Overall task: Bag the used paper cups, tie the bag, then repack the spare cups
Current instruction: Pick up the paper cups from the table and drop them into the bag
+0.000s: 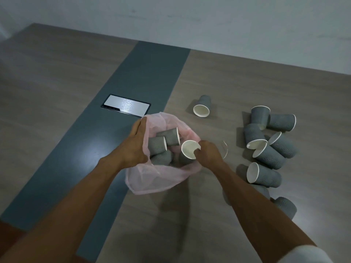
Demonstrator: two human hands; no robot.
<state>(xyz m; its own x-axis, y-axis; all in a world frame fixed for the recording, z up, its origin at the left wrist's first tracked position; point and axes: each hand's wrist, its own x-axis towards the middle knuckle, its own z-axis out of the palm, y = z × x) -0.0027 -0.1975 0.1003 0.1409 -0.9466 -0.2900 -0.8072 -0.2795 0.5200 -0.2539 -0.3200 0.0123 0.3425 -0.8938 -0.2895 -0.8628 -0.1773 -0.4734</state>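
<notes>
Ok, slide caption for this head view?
Left hand holds pink bag open; right hand lowers paper cup in.

This looks like an office meeting room. The table [228, 76] is a long, wide one with a pale wood-grain top, and a dark grey strip [144, 76] runs down its middle. Set flush into that strip, towards the tabletop's near half, is a brushed metal cable hatch [125, 108] of the kind that covers power sockets. Beyond the tabletop's far edge stands a plain white wall [190, 19].
</notes>
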